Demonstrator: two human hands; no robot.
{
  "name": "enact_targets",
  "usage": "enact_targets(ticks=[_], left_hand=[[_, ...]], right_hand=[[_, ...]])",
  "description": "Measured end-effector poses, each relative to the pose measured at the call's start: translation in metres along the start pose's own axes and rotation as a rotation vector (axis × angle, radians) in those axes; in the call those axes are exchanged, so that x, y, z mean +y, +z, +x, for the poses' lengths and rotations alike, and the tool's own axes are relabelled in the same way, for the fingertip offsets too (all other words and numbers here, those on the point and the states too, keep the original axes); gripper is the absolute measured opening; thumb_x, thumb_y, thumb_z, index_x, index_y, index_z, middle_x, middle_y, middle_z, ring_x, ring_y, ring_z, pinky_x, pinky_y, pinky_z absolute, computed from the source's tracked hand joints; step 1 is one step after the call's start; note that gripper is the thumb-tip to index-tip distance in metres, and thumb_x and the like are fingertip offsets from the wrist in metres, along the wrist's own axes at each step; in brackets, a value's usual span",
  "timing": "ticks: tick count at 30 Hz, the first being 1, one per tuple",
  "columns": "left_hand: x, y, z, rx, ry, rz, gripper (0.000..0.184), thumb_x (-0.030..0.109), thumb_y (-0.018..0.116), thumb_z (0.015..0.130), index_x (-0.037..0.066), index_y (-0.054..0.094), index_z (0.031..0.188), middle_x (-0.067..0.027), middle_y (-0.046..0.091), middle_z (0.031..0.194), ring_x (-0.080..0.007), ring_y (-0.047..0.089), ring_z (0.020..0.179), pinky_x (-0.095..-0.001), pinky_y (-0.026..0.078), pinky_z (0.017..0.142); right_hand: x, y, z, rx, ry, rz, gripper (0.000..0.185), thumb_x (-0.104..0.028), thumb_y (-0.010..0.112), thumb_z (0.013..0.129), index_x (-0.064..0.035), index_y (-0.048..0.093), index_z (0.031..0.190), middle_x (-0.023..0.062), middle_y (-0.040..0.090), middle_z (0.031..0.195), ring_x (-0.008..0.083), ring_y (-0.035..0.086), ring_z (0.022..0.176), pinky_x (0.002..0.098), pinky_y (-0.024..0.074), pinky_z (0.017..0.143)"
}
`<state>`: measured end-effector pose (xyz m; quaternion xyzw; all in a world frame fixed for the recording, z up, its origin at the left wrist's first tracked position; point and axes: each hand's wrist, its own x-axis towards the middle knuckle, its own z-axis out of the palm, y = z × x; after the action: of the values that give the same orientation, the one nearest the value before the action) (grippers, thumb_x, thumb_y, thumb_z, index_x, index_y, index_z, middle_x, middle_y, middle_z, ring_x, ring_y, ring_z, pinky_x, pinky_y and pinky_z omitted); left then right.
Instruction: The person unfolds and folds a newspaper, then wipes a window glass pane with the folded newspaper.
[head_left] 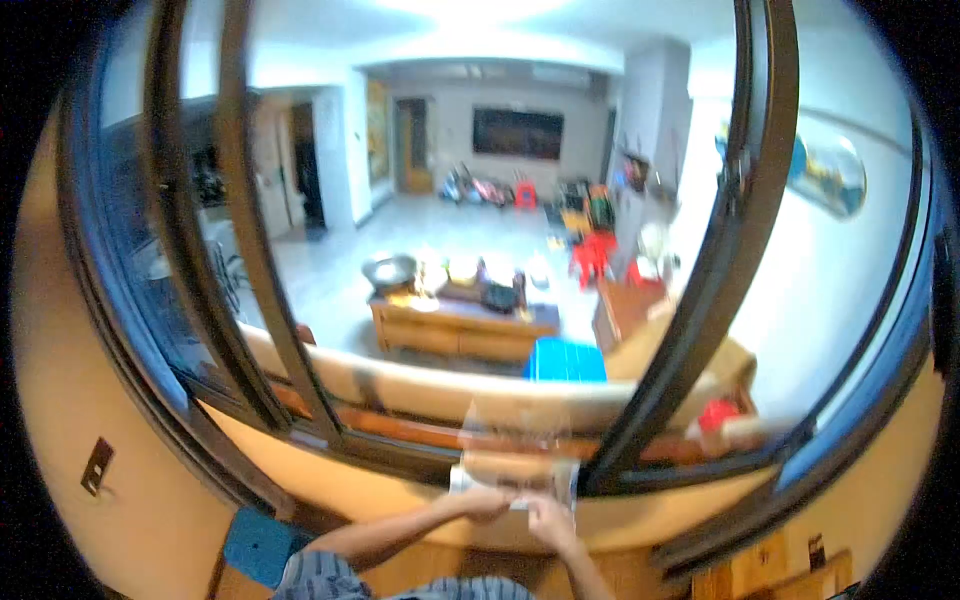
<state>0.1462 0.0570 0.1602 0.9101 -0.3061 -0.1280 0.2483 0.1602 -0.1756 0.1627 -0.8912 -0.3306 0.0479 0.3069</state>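
Note:
Both hands meet low in the head view, in front of the window sill. My left hand (pixel 482 503) has its fingers closed on the lower left part of a whitish packet (pixel 567 485) with a clear upper part. Beside it, my right hand (pixel 545 520) is closed at the packet's lower edge. The packet stands roughly upright between the hands and the window. Blur hides its print and its contents.
A dark window frame (pixel 665 385) surrounds the opening. Beyond it are a sofa back (pixel 420 395), a blue stool (pixel 566 361) and a wooden table (pixel 465 333) with a metal bowl (pixel 389 270). Another blue stool (pixel 257 547) stands at lower left, wooden furniture (pixel 745 575) at lower right.

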Motion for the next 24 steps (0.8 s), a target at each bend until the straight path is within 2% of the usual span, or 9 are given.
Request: enact_targets(ticks=[1, 3, 9, 11, 15, 18, 20, 23, 24], left_hand=[[-0.054, -0.03, -0.008, -0.053, 0.119, 0.243, 0.029, 0.016, 0.052, 0.098, 0.002, 0.063, 0.121, -0.0231, 0.071, 0.102, -0.0369, 0.069, 0.088, -0.0517, 0.052, 0.077], [-0.093, -0.071, -0.017, -0.129, 0.009, 0.082, 0.024, 0.016, 0.052, 0.099, 0.0, 0.063, 0.114, -0.0247, 0.07, 0.097, -0.0381, 0.068, 0.083, -0.052, 0.052, 0.075], [0.038, -0.116, -0.138, -0.122, -0.143, 0.057, 0.023, 0.019, 0.056, 0.094, 0.0, 0.066, 0.104, -0.0233, 0.072, 0.096, -0.0444, 0.067, 0.092, -0.0527, 0.051, 0.08], [0.067, -0.148, -0.16, -0.125, -0.182, 0.064, 0.024, 0.019, 0.057, 0.094, 0.002, 0.066, 0.107, -0.0227, 0.07, 0.104, -0.0431, 0.065, 0.1, -0.0509, 0.052, 0.084], [0.14, -0.244, -0.24, 0.682, 0.264, 0.054, 0.031, 0.021, 0.067, 0.096, 0.005, 0.062, 0.123, -0.0177, 0.065, 0.114, -0.0373, 0.064, 0.106, -0.0457, 0.052, 0.089], [0.216, -0.301, -0.322, 0.963, 0.59, -0.158, 0.011, 0.004, 0.067, 0.09, 0.005, 0.068, 0.101, -0.0107, 0.066, 0.096, -0.0286, 0.065, 0.089, -0.0406, 0.051, 0.082], [0.246, -0.324, -0.347, 0.861, 1.054, -0.437, 0.01, 0.013, 0.061, 0.093, 0.008, 0.068, 0.088, -0.0065, 0.067, 0.083, -0.0227, 0.063, 0.071, -0.0384, 0.047, 0.066], [0.29, -0.329, -0.359, 0.81, 1.164, -0.717, 0.042, 0.047, 0.057, 0.102, 0.021, 0.059, 0.069, 0.0093, 0.062, 0.059, -0.0079, 0.051, 0.046, -0.0293, 0.036, 0.064], [0.295, -0.326, -0.356, 0.894, 1.166, -0.708, 0.041, 0.042, 0.056, 0.102, 0.021, 0.053, 0.067, 0.0082, 0.057, 0.056, -0.0082, 0.048, 0.045, -0.0286, 0.034, 0.061]], right_hand=[[-0.032, -0.008, 0.043, -0.246, 0.187, -0.133, 0.046, -0.022, 0.042, 0.097, -0.0323, 0.067, 0.134, 0.0192, 0.072, 0.11, 0.0365, 0.068, 0.09, 0.0445, 0.0549, 0.085], [-0.052, -0.019, 0.081, -0.246, -0.001, -0.032, 0.047, -0.032, 0.044, 0.1, -0.0318, 0.056, 0.145, 0.0222, 0.071, 0.107, 0.0393, 0.067, 0.086, 0.0449, 0.0542, 0.08], [-0.143, -0.031, 0.058, -0.697, -0.205, -0.02, 0.054, -0.025, 0.052, 0.099, -0.0223, 0.046, 0.152, 0.0233, 0.068, 0.12, 0.046, 0.066, 0.101, 0.0514, 0.0504, 0.091], [-0.156, -0.031, 0.063, -0.633, -0.32, 0.108, 0.037, -0.028, 0.05, 0.103, -0.0117, 0.055, 0.136, 0.0227, 0.068, 0.106, 0.0366, 0.065, 0.091, 0.0445, 0.0497, 0.086], [-0.212, -0.058, 0.066, -0.473, -0.313, 0.191, 0.033, -0.027, 0.048, 0.106, -0.0045, 0.059, 0.128, 0.02, 0.064, 0.092, 0.0234, 0.058, 0.082, 0.0394, 0.0483, 0.081], [-0.206, -0.048, 0.074, -0.412, -0.219, 0.279, 0.036, -0.02, 0.047, 0.107, -0.0069, 0.055, 0.139, 0.0112, 0.064, 0.091, 0.017, 0.055, 0.085, 0.0348, 0.0477, 0.083], [-0.23, -0.062, 0.072, -0.395, -0.06, 0.354, 0.034, -0.02, 0.049, 0.107, -0.0021, 0.058, 0.135, 0.005, 0.066, 0.1, 0.012, 0.055, 0.097, 0.0297, 0.0466, 0.089], [-0.218, -0.059, 0.071, -0.356, -0.06, 0.355, 0.033, -0.022, 0.049, 0.108, 0.0004, 0.06, 0.129, 0.0017, 0.066, 0.102, 0.0116, 0.054, 0.096, 0.0299, 0.0465, 0.09], [-0.203, -0.051, 0.072, -0.321, -0.152, 0.402, 0.031, -0.021, 0.05, 0.107, 0.0005, 0.06, 0.128, 0.0013, 0.065, 0.098, 0.0114, 0.052, 0.093, 0.0299, 0.0467, 0.087]])
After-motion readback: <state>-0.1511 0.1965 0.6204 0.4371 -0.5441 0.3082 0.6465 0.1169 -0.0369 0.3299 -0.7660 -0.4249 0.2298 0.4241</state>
